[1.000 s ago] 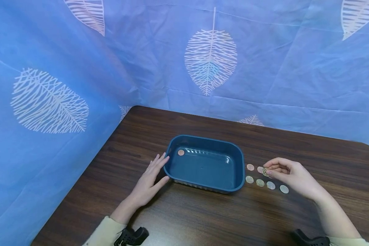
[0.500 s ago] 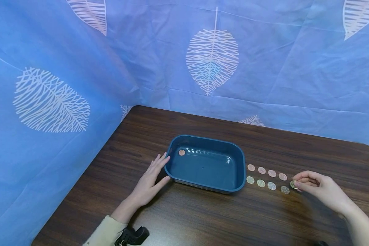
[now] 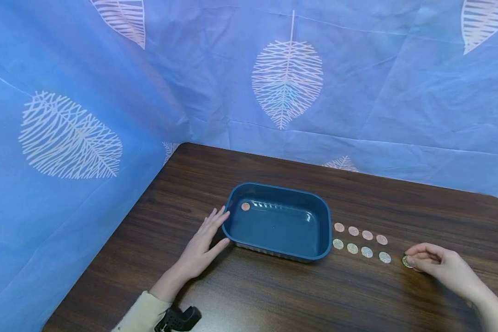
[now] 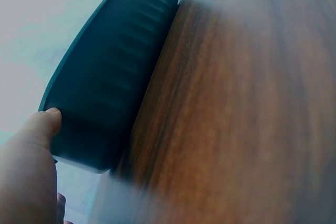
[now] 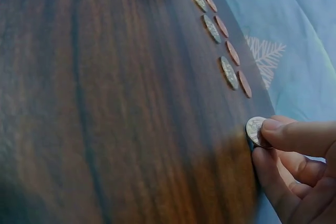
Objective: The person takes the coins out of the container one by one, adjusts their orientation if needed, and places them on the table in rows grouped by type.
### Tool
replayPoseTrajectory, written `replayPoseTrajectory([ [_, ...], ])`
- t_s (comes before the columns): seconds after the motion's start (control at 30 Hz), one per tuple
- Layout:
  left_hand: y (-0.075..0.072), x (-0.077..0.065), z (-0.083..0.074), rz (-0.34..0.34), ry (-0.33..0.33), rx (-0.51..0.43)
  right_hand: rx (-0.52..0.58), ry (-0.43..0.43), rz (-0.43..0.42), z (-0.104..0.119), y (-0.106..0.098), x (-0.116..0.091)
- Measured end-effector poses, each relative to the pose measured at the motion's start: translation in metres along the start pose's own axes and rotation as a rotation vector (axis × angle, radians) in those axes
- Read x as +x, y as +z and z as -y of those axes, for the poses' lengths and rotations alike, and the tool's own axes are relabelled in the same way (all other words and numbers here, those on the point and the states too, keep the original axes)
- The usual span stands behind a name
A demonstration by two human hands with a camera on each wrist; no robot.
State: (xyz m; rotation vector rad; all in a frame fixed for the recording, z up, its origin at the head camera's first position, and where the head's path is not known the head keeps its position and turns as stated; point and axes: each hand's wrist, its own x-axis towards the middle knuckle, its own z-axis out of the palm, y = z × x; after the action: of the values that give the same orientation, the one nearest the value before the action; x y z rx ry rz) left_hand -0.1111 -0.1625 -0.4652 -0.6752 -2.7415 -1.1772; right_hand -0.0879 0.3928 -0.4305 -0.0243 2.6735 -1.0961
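Observation:
My right hand [image 3: 444, 267] pinches a coin [image 5: 256, 131] between thumb and fingers, low over the table at the right end of two rows of coins. The back row holds copper-coloured coins [image 3: 367, 235]; the front row holds silver and yellowish coins [image 3: 367, 251]. Left of these rows stands a dark blue rectangular tray [image 3: 269, 251], with one copper-coloured coin [image 3: 245, 206] lying inside near its back left corner. Against the tray's left end rests my left hand [image 3: 201, 242], fingers extended on the rim. In the left wrist view its thumb [image 4: 50, 121] touches the tray's ribbed side.
Everything stands on a dark wood-grain table [image 3: 299, 295] with rounded corners. A blue cloth [image 3: 211, 69] with white leaf prints hangs behind it and along its left side. A black wrist device [image 3: 178, 319] sits on my left wrist.
My right hand has moved right and toward me with the coin, from above the back row to past the front row's end. The left hand and tray have stayed put.

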Motion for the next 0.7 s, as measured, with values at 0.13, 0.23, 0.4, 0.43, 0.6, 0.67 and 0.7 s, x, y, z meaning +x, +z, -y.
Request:
replayPoseTrajectory([
  [0.13,0.0,0.0,0.001,-0.005,0.008,-0.001,-0.061,-0.024,-0.026,0.001,0.002,0.001],
  [0.23,0.0,0.0,0.001,-0.009,0.011,0.002,-0.111,-0.063,-0.068,0.002,0.005,0.002],
  [0.4,0.0,0.0,0.0,-0.01,0.011,0.001,-0.168,-0.158,-0.137,0.004,0.012,0.005],
  [0.43,0.0,0.0,0.0,-0.009,0.011,0.0,-0.182,-0.166,-0.147,0.004,0.013,0.005],
  [0.6,0.0,0.001,0.0,-0.011,0.008,0.002,-0.266,-0.153,-0.178,0.009,0.014,0.006],
  [0.67,0.001,0.001,0.001,-0.011,0.006,0.004,-0.284,-0.144,-0.179,0.011,0.014,0.007],
  [0.7,0.001,0.001,0.001,-0.01,0.004,0.004,-0.286,-0.141,-0.181,0.012,0.014,0.007],
])
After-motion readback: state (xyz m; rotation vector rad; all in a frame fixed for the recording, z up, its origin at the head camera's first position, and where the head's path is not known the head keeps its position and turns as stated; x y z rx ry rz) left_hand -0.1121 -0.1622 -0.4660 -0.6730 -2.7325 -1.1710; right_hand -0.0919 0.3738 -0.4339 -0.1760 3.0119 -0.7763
